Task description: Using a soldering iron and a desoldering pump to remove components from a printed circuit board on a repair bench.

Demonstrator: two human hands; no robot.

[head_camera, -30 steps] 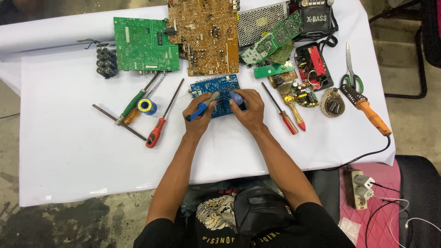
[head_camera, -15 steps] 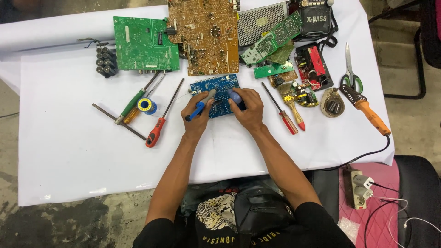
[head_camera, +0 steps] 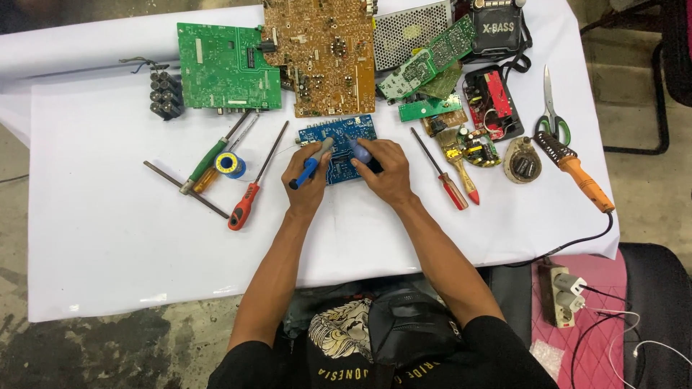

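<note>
A small blue circuit board [head_camera: 339, 135] lies on the white table cover [head_camera: 108, 223] in front of me. My left hand [head_camera: 306, 180] grips a pen-shaped tool with a blue and grey handle [head_camera: 311, 163], its tip resting on the board. My right hand [head_camera: 386, 171] holds a second blue-handled tool [head_camera: 360, 151] against the board's middle, and covers the board's lower right corner.
Left of the board lie a red-handled screwdriver [head_camera: 249, 194], a green-handled one [head_camera: 209, 158], a solder spool [head_camera: 229, 164] and a metal rod [head_camera: 184, 189]. Behind are a green board [head_camera: 225, 68] and a brown board [head_camera: 328, 54]. Right: a red screwdriver [head_camera: 441, 173], a brush [head_camera: 460, 162], scissors [head_camera: 551, 108], an orange soldering iron [head_camera: 580, 176].
Both hands stay on the blue board; the tools in them shift only slightly. Nothing else on the table has moved.
</note>
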